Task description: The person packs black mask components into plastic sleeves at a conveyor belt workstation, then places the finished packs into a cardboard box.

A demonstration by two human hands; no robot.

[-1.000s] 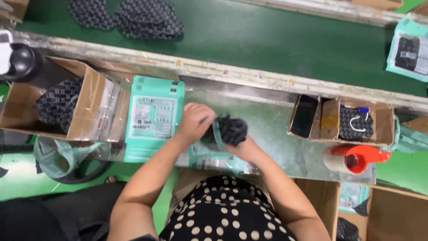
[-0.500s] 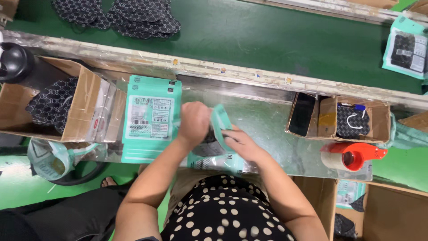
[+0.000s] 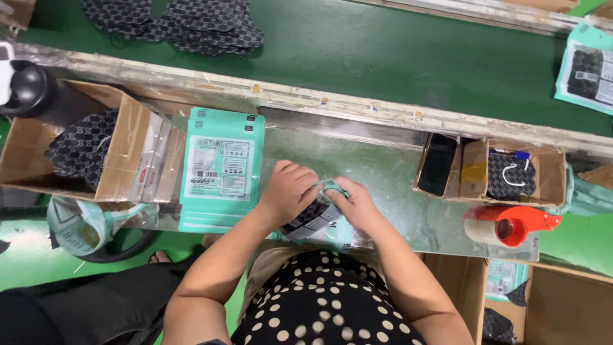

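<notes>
Item, centre of the metal worktable (image 3: 396, 176): one teal pouch (image 3: 317, 220), held at its top edge between my two hands, lying close to my body. My left hand (image 3: 288, 190) covers most of its upper half, fingers curled down and pinching the rim. My right hand (image 3: 355, 203) grips the other corner, fingers bent around it. Something dark and patterned shows through the pouch's clear window; I cannot make out whether it is fully inside.

Item, just left of my hands: one stack of teal pouches (image 3: 220, 167), labels up; I cannot count its layers.

Item, far left: one open cardboard box (image 3: 118, 153) of dark patterned masks, cut off by the frame edge, with a black bottle (image 3: 25, 89) partly cropped above it.

Item, right: one black phone (image 3: 438, 164) standing in a small carton (image 3: 511, 174), one mask visible beside it.

Item, near right: one red tape dispenser (image 3: 511, 223).

Item, green belt (image 3: 383, 57): one heap of masks (image 3: 185, 22) at top, cropped; one filled pouch (image 3: 587, 73) at the right edge, cropped.
</notes>
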